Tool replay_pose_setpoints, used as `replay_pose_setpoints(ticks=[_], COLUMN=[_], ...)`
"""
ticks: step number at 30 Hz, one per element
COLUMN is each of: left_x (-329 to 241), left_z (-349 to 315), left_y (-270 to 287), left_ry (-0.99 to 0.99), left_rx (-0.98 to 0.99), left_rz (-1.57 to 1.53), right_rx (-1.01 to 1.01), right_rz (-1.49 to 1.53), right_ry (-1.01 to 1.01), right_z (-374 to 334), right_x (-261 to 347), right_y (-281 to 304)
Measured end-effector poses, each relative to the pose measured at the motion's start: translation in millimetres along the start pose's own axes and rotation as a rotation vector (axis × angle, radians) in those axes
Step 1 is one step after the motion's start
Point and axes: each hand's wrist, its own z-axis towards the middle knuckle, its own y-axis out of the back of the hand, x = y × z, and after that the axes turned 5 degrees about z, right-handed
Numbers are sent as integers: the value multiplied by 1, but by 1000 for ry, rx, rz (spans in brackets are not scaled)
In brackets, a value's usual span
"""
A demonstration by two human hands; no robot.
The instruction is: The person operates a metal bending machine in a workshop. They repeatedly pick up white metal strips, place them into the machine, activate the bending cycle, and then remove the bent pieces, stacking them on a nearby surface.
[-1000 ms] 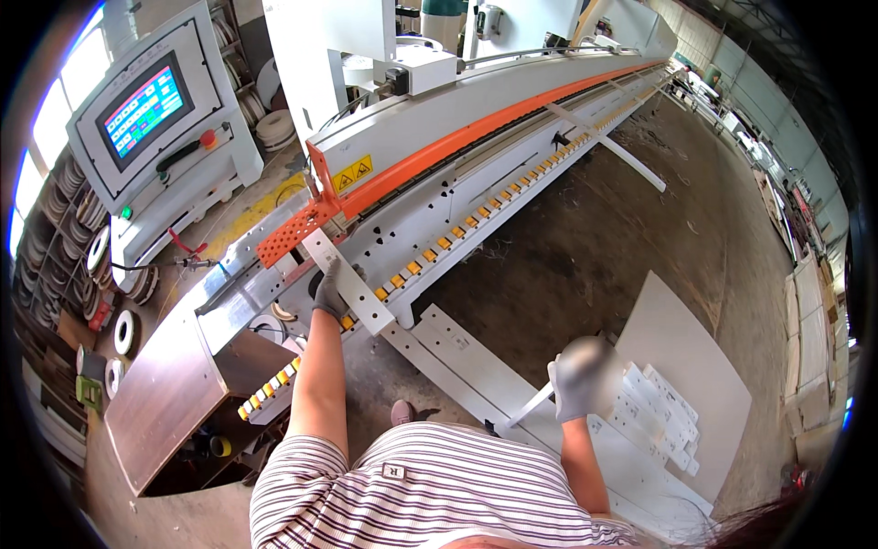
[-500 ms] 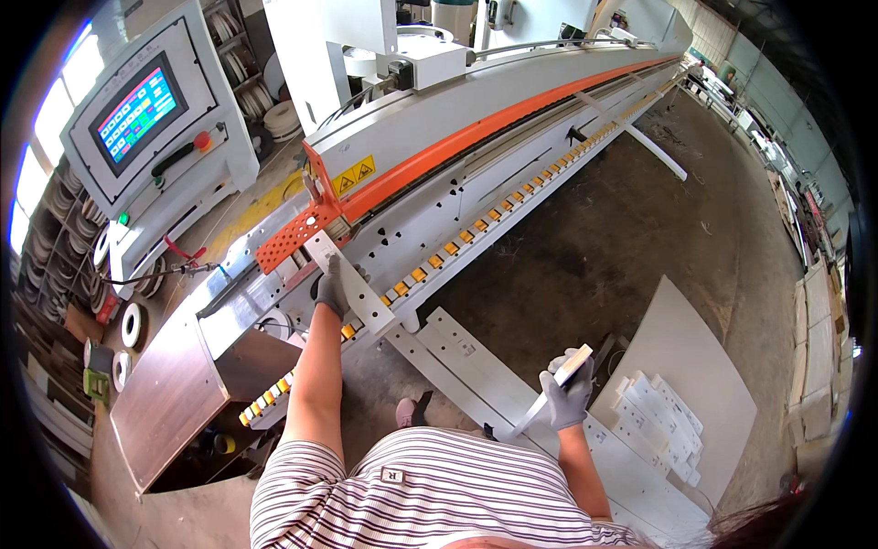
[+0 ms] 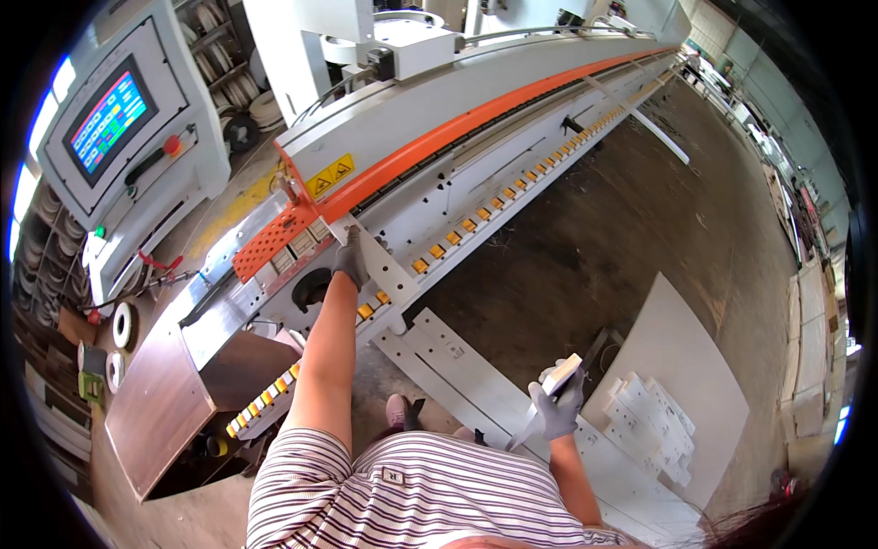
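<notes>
My left hand [image 3: 350, 262], in a grey glove, lies with its fingers stretched along the left side of a white panel strip with small holes [image 3: 387, 272]. This strip rests across the machine's bed, its far end beside the orange guard. In my right hand [image 3: 558, 409], also gloved, is a second white panel piece with a pale wood-coloured end [image 3: 562, 373]. My fingers are wrapped round it, and its lower part slants down to the left. It is held over a long white board [image 3: 457, 357].
The long machine [image 3: 402, 137] with an orange guard [image 3: 276, 240] runs to the far right, yellow rollers [image 3: 455, 238] along its near edge. A control screen [image 3: 112, 121] stands left. On the right, drilled white pieces [image 3: 645, 423] lie on a large grey board [image 3: 681, 366].
My left hand and the panel strip have moved right along the machine, baring pale blocks beside the orange guard. My right hand still holds its piece. The view has shifted slightly.
</notes>
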Motion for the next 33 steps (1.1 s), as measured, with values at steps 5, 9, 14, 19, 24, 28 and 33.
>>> replay_pose_setpoints(ticks=[5, 9, 14, 19, 24, 28, 33], left_x=[17, 15, 97, 186, 169, 116, 44], left_z=[67, 65, -100, -271, -282, -259, -212], left_y=[-12, -40, -70, -75, -61, -38, 7], left_ry=[-5, -49, -566, -392, -270, -160, -253], left_rx=[35, 179, 205, 1100, 703, 244, -86], left_rz=[74, 479, 1109, 1028, 879, 448, 401], right_rx=[-45, -70, -170, 45, 355, 611, 677], right_rz=[-234, -423, -414, -273, -292, -468, -690], right_ry=[85, 73, 133, 160, 348, 292, 17], right_z=[-16, -21, -10, 11, 18, -3, -38], right_x=[-4, 4, 41, 71, 56, 15, -33], right_y=[10, 18, 7, -45, -111, -110, -76])
